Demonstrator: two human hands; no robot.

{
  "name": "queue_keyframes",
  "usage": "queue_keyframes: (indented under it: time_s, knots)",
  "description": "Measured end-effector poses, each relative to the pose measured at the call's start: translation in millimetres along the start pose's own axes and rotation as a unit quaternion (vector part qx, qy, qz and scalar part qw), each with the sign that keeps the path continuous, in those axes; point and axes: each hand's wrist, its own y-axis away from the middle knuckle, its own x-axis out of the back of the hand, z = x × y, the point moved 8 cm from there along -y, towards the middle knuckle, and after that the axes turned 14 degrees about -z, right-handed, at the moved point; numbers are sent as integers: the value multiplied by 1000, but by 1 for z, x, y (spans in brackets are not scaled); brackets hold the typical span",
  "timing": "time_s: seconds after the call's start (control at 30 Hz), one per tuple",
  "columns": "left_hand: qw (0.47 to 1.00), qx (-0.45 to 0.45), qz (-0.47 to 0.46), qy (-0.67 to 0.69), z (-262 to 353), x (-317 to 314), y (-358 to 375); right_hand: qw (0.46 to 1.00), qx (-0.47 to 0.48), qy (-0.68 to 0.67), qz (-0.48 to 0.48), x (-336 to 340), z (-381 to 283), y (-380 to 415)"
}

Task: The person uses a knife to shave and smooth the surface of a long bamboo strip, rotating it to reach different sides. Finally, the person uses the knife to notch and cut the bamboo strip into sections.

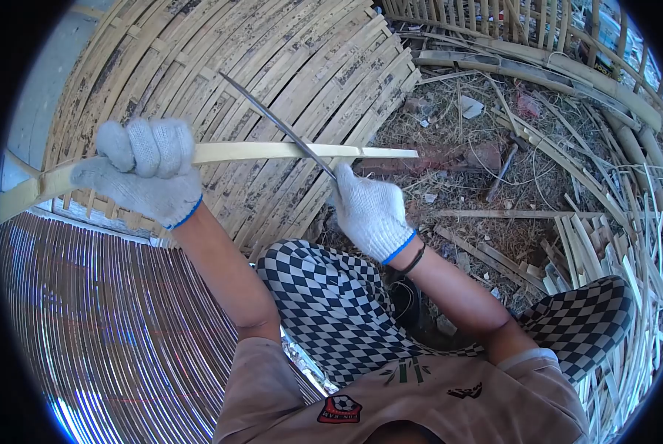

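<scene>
Over on the left, your left hand (145, 172) in its white knit glove is clenched tight around the bamboo strip (272, 152), fingers fully curled over it. That strip runs out flat from your fist toward the right, crossing in front of the big woven bamboo panel (287, 66), and stops just above your other hand. Moving right, your right hand (370, 211) is also gloved and wrapped shut around the handle of a long knife (279, 126). Its thin blade angles up and to the left, with the edge lying right against the strip. Loose bamboo slats (605, 251) are piled on the ground at the far right.
</scene>
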Motion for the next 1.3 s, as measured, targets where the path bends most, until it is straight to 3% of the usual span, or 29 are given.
queue_keyframes:
  time_s: [0.07, 0.17, 0.2, 0.23, 0.33, 0.47, 0.53, 0.63, 0.73, 0.8, 0.87, 0.97, 1.07, 1.13, 1.23, 1.3]
  knots:
    - [1000, 1, -11, -3, 0, -1, 1, 1000, 17, -6, 25, -7, 12, -6]
    - [1000, 12, -20, 8, 0, 3, 6, 984, -170, 13, -53, -63, 127, -28]
    - [1000, 18, -21, 12, -2, 6, 7, 972, -213, 2, -101, -83, 170, -26]
    - [999, 17, -28, 14, 0, 9, 4, 973, -214, -4, -83, -76, 178, -17]
    - [999, 30, -12, 16, -1, 19, 2, 975, -210, 3, -77, -76, 146, -20]
    - [999, 19, -40, 21, -1, 17, -2, 995, -89, 3, -34, -24, 54, -24]
    - [999, 16, -48, 16, -3, 7, -5, 999, -27, -22, -4, -14, 39, -23]
    - [996, 27, -82, 17, -5, -6, -9, 993, -104, -27, -41, -39, 83, -38]
    - [999, 13, -36, -19, -2, 0, -3, 972, -224, -14, -68, -91, 196, -33]
    - [999, -4, -36, 2, -3, 1, -5, 965, -249, -14, -85, -109, 245, -18]
    - [999, -7, -35, 8, -3, 5, -6, 958, -269, 9, -101, -112, 238, -19]
    - [999, 1, -40, 1, -2, 12, -6, 974, -216, -24, -69, -84, 176, -27]
    - [998, 3, -57, 21, -4, 10, -11, 989, -136, -43, -37, -40, 92, -36]
    - [998, 0, -63, 28, -5, 8, -16, 997, -59, -42, -17, -31, 69, -34]
    - [998, 9, -63, 12, -6, 8, -15, 993, -110, 4, -28, -63, 117, -46]
    - [998, 18, -53, 9, -4, 19, -7, 967, -241, -13, -78, -102, 204, -40]
